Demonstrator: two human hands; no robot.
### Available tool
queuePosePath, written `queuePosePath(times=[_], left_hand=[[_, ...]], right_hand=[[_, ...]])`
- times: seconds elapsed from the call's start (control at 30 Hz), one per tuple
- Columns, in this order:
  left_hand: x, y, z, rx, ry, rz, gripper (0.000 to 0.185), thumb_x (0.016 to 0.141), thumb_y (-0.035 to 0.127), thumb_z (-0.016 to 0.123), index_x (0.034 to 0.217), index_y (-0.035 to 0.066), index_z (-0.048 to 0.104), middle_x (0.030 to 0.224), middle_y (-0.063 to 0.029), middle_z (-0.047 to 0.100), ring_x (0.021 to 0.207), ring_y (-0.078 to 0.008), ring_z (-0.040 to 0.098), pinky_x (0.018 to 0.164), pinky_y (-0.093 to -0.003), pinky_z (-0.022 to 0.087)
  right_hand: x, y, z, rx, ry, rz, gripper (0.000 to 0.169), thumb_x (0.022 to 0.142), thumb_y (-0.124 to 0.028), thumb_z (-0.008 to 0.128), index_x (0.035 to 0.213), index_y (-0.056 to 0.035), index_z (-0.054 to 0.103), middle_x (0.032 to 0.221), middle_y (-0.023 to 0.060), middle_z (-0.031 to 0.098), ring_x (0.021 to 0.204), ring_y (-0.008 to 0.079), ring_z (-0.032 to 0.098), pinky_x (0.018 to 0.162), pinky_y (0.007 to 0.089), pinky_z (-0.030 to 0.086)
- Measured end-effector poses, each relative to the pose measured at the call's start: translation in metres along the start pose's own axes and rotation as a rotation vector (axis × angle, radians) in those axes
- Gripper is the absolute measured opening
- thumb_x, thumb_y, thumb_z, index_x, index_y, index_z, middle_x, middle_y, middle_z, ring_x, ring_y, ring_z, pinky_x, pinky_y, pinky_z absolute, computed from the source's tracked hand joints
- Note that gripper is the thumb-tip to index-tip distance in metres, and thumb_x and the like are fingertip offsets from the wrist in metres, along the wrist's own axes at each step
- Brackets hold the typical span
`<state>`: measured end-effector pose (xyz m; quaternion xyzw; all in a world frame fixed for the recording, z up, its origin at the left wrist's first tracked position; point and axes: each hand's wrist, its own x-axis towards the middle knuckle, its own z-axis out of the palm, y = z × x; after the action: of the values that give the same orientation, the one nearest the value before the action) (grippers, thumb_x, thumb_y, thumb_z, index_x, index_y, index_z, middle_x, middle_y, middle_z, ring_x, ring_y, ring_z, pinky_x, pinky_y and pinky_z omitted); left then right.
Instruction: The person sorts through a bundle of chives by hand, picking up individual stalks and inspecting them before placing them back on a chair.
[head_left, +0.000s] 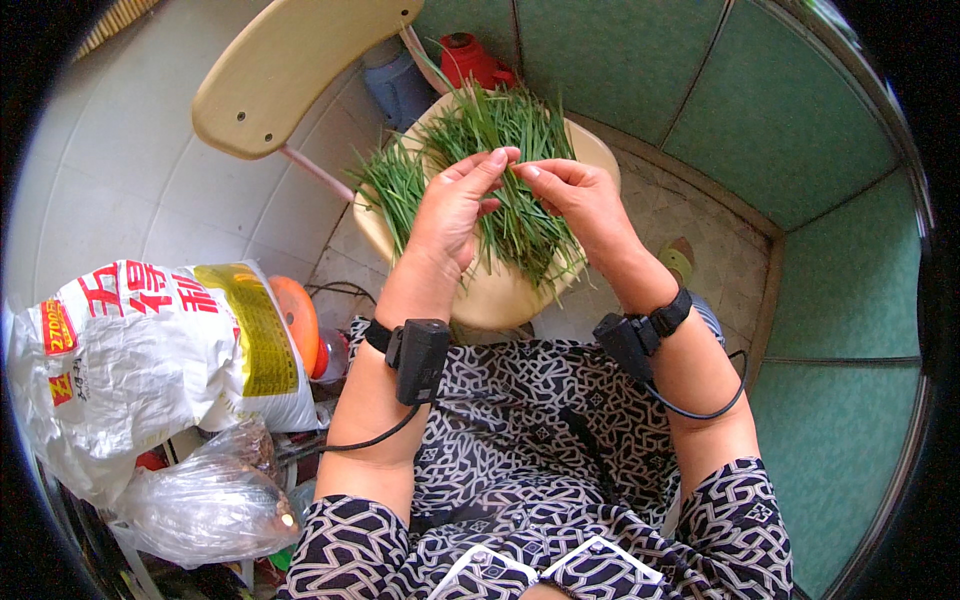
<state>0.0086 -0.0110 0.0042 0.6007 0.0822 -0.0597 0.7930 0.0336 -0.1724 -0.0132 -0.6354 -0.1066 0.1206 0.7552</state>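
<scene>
A large heap of long, flat green leaves, which look like garlic chives (525, 124), lies on the cream seat (487, 300) of a chair before me. Over the heap, my left hand (459, 199) holds several upright leaves between thumb and fingers. My right hand (581, 199) meets it from the other side, thumb and forefinger pinched on a thin, brownish piece of leaf at the left fingertips. The fingers hide exactly where each leaf is gripped. A smaller bunch of the leaves (394, 184) spreads at the seat's left side.
The chair's backrest (292, 71) rises at the far left. Behind the seat stand a red vessel (469, 60) and a blue-grey one (397, 86). A printed white sack (165, 352) and a clear plastic bag (210, 495) lie at left. Green tiled panels (832, 270) close off the right.
</scene>
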Motion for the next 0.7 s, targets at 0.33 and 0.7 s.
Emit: queuePosePath(times=[0.33,0.7], left_hand=[[-0.003,-0.002,0.005,-0.034,-0.047,-0.019,0.023,0.088,0.030,0.061,0.105,0.015,0.066,0.098,0.0060,0.066,0.087,-0.0046,0.056,0.072,-0.0227,0.039],[-0.007,-0.001,0.001,-0.099,-0.038,-0.015,0.022,0.089,0.031,0.060,0.103,0.015,0.067,0.093,0.0049,0.066,0.083,-0.0053,0.057,0.072,-0.0235,0.040]], right_hand=[[-0.002,0.002,0.004,0.055,-0.093,0.075,0.020,0.087,-0.027,0.064,0.092,-0.0074,0.068,0.070,-0.0068,0.057,0.060,0.0015,0.045,0.053,0.0184,0.033],[-0.002,-0.001,0.014,0.007,-0.078,0.036,0.015,0.087,-0.022,0.063,0.091,-0.0086,0.065,0.077,-0.0067,0.058,0.068,0.0015,0.047,0.057,0.0186,0.035]])
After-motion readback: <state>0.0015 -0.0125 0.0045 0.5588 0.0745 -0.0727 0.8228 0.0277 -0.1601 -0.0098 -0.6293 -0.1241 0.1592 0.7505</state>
